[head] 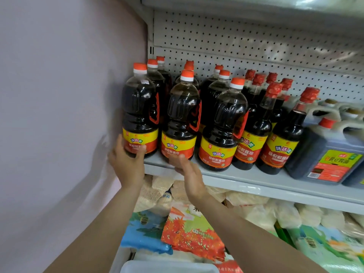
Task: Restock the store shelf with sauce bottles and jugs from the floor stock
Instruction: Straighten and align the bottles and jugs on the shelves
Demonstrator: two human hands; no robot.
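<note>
My left hand (pixel 128 164) cups the base of the leftmost sauce jug (pixel 140 111), thumb curled across the lower label and fingers wrapped round the far side, out of sight. That jug stands at the left end of the shelf (pixel 246 181), right on its front edge, with the wall (pixel 59 115) close beside it. My right hand (pixel 189 172) is flat and relaxed, fingers straight, tips touching the bottom of the second jug (pixel 182 117) at the front edge; it grips nothing.

The jug looks barely seated, so I judge the main risk is here: if I let go before the base is fully over the shelf, it could tip forward off the front edge onto the rice bags (pixel 189 233) below. Pushing it back hard could knock the jugs behind it, since they stand tightly packed. The second jug also sits near the lip, and a careless nudge from my open hand could tilt it into the third jug (pixel 222 127), which stands just beside it.
</note>
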